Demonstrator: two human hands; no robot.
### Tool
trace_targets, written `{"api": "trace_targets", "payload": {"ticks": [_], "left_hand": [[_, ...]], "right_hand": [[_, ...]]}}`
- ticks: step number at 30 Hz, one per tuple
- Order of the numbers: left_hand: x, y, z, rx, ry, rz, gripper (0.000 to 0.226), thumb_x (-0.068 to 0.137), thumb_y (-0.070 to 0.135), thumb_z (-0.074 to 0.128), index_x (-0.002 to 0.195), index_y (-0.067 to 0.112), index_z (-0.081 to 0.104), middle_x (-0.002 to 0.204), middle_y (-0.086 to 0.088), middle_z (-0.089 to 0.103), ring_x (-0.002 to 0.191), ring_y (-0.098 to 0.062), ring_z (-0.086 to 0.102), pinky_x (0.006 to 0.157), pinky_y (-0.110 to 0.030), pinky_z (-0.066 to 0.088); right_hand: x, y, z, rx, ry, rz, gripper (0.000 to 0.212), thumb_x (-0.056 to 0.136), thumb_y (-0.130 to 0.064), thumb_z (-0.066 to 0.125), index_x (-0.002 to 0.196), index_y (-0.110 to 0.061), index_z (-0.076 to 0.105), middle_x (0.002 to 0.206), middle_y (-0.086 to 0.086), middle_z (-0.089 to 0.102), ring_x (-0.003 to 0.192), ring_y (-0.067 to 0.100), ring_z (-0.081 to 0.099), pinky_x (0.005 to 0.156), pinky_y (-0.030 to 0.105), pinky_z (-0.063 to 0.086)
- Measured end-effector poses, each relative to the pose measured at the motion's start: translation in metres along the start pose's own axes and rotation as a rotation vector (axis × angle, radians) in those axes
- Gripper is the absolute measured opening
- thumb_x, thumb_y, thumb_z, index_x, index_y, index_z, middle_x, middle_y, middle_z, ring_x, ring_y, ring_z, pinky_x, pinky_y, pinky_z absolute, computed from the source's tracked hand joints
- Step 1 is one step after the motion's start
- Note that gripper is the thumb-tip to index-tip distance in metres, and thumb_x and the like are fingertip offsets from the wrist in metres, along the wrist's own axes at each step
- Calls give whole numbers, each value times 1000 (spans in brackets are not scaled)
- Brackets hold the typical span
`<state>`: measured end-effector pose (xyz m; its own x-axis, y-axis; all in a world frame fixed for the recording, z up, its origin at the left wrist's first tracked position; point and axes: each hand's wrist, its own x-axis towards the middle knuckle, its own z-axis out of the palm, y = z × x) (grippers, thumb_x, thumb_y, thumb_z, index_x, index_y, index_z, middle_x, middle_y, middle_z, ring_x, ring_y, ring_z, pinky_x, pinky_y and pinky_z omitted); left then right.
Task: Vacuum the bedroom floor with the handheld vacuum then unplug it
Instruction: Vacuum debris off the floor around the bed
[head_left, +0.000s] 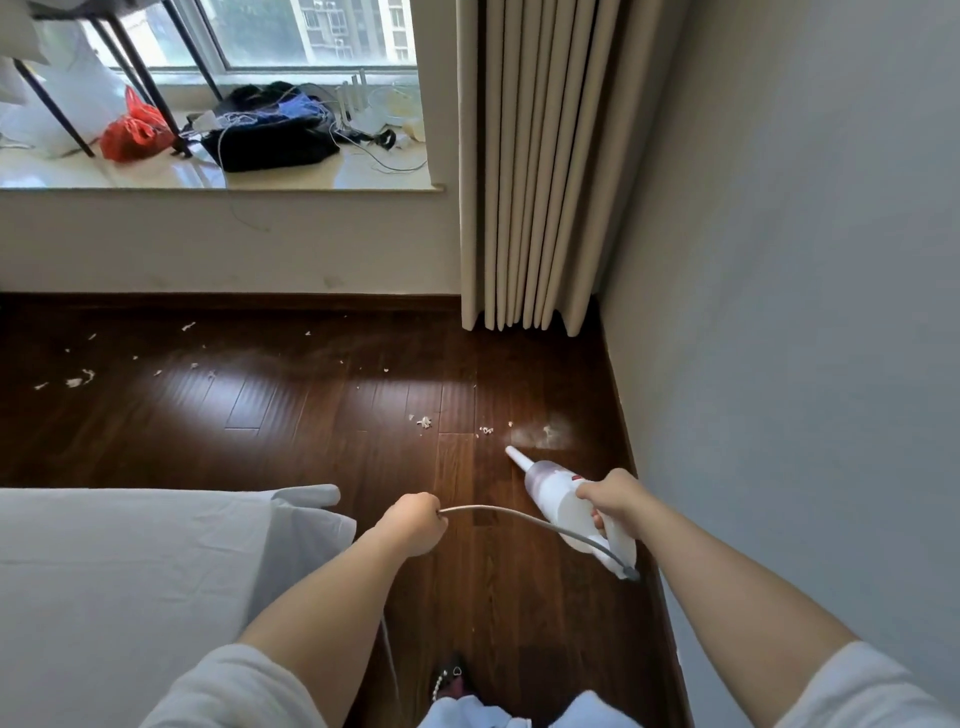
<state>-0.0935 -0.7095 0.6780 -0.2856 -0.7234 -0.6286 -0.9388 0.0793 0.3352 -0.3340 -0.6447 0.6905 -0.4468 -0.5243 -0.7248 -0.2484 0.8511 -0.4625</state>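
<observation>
Handheld vacuum (569, 501), white with a tapered nozzle, sits low over the dark wooden floor (291, 415) near the right-hand wall (779, 312), its nozzle tip pointing up and left toward a dusty smudge and a few pale crumbs (485, 430). We hold its rear handle in our right hand (613, 499), fingers wrapped closed around it. Our left hand (413, 522) is curled into a fist gripping the grey cord (524, 517), which arcs from that fist across to the back end of the vacuum. More pale scraps (78, 379) lie scattered across the boards toward the left, close to the wall under the window ledge (260, 179). Beige curtains (524, 182) hang in the corner, their hem just above the floor. A bed with a white sheet (114, 571) fills our lower left, and dark bags (270, 137) with loose wires rest on the ledge.
</observation>
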Motion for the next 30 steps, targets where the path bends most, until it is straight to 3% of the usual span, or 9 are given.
{"api": "trace_targets", "payload": {"ticks": [5,11,13,17,20,24,30], "left_hand": [[7,-18,-9,13,-15,-19,26,98,21,46,115,8,61,93,-2,56,82,-13,55,54,-12,38],[16,-10,-18,16,-17,-25,28,98,21,45,119,8,59,107,-8,61,85,-13,55,69,-17,45],[18,4,-17,22,-20,-11,28,99,21,44,120,8,58,110,-8,62,87,-14,56,71,-19,47],[23,49,-8,86,-43,36,30,98,23,42,116,6,60,114,-11,62,101,-25,60,82,-30,49],[23,80,1,133,-56,68,31,97,25,42,113,5,60,115,-12,62,105,-28,60,84,-32,48],[25,109,8,151,-58,111,31,97,24,41,113,5,60,114,-12,63,103,-29,60,82,-32,49],[24,136,19,171,-48,127,30,97,27,46,113,7,61,113,-11,63,102,-27,61,81,-31,49]], "right_hand": [[-4,-15,31,-22,-41,-17,18,95,-24,55,101,-8,50,96,9,56,88,21,58,72,28,48],[3,-16,22,-81,-13,-15,22,95,-27,54,106,-8,53,87,5,56,76,16,57,59,22,44],[6,-13,9,-68,-1,7,21,95,-28,54,102,-8,51,90,7,55,83,20,57,65,26,44],[13,7,-28,-3,10,46,22,95,-26,53,102,-6,50,75,6,49,84,25,51,73,32,45],[17,23,-55,9,41,95,26,96,-26,52,109,-3,53,83,10,52,85,24,51,75,33,44],[23,43,-88,29,76,121,26,95,-20,52,109,1,58,68,9,48,61,20,50,64,29,43],[33,72,-120,80,134,143,26,93,-10,50,112,5,58,66,12,51,50,20,47,50,24,40]]}}
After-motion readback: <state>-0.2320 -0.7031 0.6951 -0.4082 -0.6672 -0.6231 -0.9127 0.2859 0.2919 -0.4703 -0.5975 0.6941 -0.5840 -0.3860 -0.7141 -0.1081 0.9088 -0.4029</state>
